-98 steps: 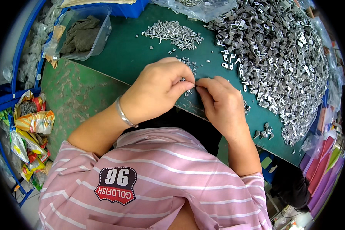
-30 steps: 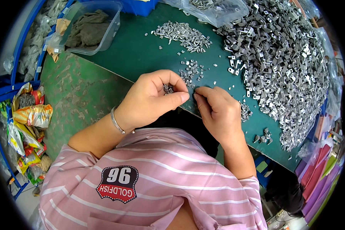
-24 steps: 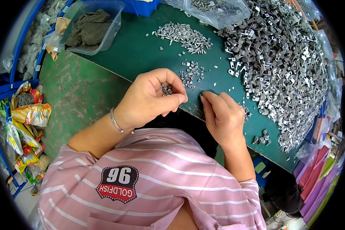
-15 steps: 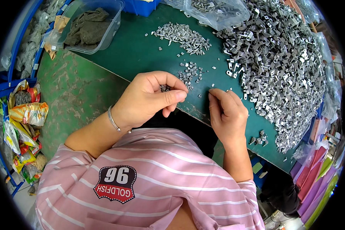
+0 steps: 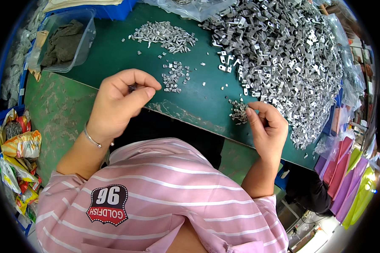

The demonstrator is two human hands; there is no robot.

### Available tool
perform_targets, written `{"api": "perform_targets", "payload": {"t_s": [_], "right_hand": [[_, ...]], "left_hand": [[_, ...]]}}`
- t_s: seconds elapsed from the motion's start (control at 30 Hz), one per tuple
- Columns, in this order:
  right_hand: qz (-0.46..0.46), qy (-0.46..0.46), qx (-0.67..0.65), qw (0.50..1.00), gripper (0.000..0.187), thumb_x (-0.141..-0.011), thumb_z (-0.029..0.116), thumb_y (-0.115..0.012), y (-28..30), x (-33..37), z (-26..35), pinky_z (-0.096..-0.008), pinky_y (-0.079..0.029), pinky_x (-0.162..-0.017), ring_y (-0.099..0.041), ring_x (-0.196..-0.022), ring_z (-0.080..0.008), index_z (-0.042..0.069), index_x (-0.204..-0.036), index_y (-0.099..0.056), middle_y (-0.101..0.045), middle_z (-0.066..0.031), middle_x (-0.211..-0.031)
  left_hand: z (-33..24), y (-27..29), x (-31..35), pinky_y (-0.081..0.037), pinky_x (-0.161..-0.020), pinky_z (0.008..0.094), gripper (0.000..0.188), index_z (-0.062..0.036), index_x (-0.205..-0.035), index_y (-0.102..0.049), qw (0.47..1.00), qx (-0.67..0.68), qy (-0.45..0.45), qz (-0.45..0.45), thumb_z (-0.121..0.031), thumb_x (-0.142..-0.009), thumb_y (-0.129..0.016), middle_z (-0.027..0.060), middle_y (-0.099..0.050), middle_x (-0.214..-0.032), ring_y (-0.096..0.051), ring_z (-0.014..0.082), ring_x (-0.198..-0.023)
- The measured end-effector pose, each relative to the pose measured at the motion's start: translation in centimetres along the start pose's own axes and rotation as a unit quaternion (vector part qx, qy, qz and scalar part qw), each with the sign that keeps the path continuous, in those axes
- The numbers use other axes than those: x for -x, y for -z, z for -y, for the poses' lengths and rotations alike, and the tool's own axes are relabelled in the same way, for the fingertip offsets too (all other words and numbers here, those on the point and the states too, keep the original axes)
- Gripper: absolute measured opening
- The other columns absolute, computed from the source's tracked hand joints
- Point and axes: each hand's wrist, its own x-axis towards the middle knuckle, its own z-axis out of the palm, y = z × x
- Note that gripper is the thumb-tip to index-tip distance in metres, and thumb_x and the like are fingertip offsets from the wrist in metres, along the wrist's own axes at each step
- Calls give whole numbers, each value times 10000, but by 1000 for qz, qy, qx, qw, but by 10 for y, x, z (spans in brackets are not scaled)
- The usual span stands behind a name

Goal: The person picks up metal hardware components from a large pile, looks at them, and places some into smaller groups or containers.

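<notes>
My left hand (image 5: 120, 101) is held at the table's front edge, thumb and forefinger tips together. Whatever it may pinch is hidden. Just beyond its fingertips lies a small scatter of tiny metal pieces (image 5: 175, 76). My right hand (image 5: 269, 124) bends over the right part of the green table (image 5: 198, 109), its thumb and forefinger closed at the edge of a little heap of small metal parts (image 5: 238, 112). I cannot make out what is between those fingertips. A dark gap shows between my left fingers.
A large pile of metal brackets (image 5: 278, 55) covers the right side. Farther back lie a heap of small silvery metal pieces (image 5: 162, 36) and a clear plastic bag (image 5: 185, 9). A clear tub (image 5: 82, 46) with dark cloth (image 5: 63, 44) stands at the left; snack packets (image 5: 21, 145) hang beyond.
The view has shifted, so the table's contents sit farther left in it. My right hand has moved right across the table, and the little heap beside it now shows. My left hand keeps its pinch.
</notes>
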Motion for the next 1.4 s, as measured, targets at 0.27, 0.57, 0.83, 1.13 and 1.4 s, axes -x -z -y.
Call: {"api": "perform_targets", "payload": {"t_s": [0.27, 0.57, 0.83, 1.13, 1.4], "right_hand": [[14, 84, 20, 996, 186, -770, -40, -656, -15, 5, 4, -324, -415, -484, -513, -510, -238, 41, -934, -690, -527, -107, -610], [87, 213, 68, 971, 232, -791, 94, -682, -74, -21, 39, -385, -468, -490, -580, -540, -280, 131, -1020, -674, -531, -80, -637], [52, 139, 3, 989, 140, -792, 30, -660, -53, -11, 23, -369, -474, -507, -595, -567, -280, 60, -929, -669, -598, -99, -671], [61, 174, 37, 982, 102, -787, 53, -679, -66, -11, 29, -371, -470, -497, -581, -557, -281, 76, -885, -661, -559, -82, -657], [51, 152, 13, 987, 82, -801, 51, -672, -61, -11, 27, -374, -476, -521, -593, -591, -290, 62, -881, -661, -576, -97, -675]], "left_hand": [[9, -3, -10, -414, -530, 323, 149, -35, -842, -668, 821, -472, -319, -30, -54, -723, -754, 92, -499, -664, -510, 240, -577], [13, -14, -9, -461, -550, 363, 115, -36, -849, -684, 807, -480, -344, -8, -41, -741, -723, 100, -549, -691, -563, 274, -614], [11, -11, -11, -436, -521, 329, 120, -34, -866, -695, 837, -426, -343, -3, -6, -750, -714, 85, -541, -666, -543, 231, -580], [13, -17, -10, -426, -518, 327, 125, -31, -877, -691, 835, -435, -336, 18, 9, -759, -698, 86, -539, -658, -528, 225, -569], [17, -22, -11, -423, -506, 334, 125, -48, -871, -699, 805, -469, -362, 30, -5, -755, -709, 88, -516, -651, -525, 232, -564]]}}
